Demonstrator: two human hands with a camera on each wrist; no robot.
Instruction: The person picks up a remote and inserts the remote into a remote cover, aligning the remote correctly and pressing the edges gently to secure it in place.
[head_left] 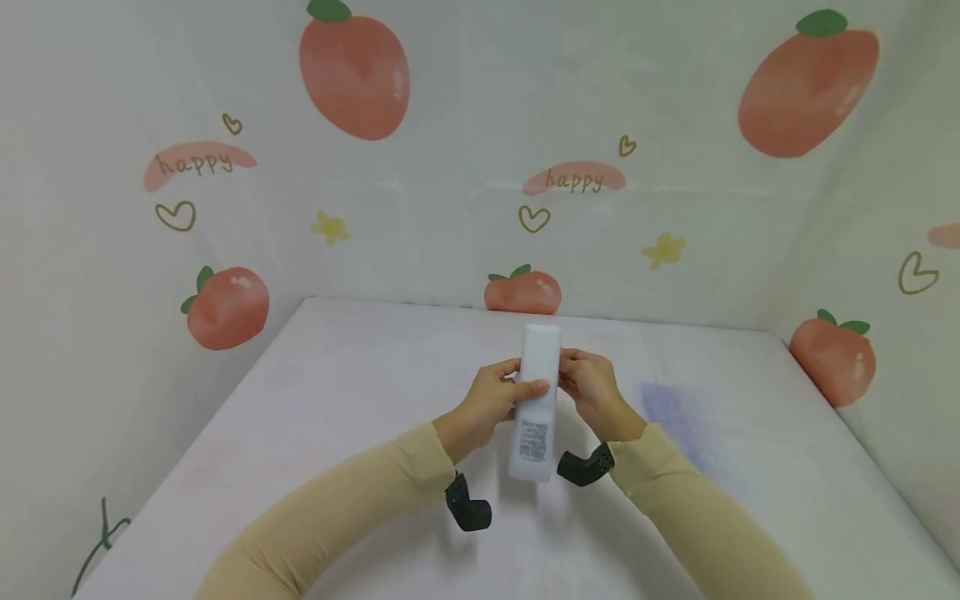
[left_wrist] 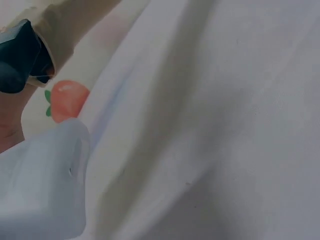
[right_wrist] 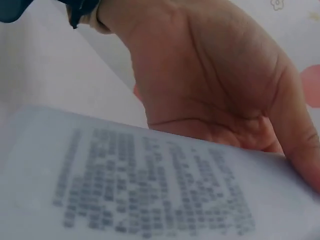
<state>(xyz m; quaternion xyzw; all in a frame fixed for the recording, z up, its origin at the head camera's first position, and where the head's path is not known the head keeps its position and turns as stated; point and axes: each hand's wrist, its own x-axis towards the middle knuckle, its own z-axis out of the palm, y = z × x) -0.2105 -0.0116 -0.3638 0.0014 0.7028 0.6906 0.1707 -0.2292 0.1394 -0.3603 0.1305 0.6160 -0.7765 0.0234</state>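
A long white block with rounded corners stands upright above the table, small grey print on its lower front. My left hand grips its left side, thumb across the front and fingers going behind. At the upper right edge, my right hand has bent fingers against the block; the tips are partly hidden, so their hold is unclear. The right wrist view shows the blurred printed face close up, beneath the left palm. In the left wrist view, the block's plain end fills the lower left corner.
Under the hands lies a table with a pale cloth, carrying a faint purple patch at right. A white curtain printed with fruit stands behind and at the sides. Black wrist cameras project below both cuffs.
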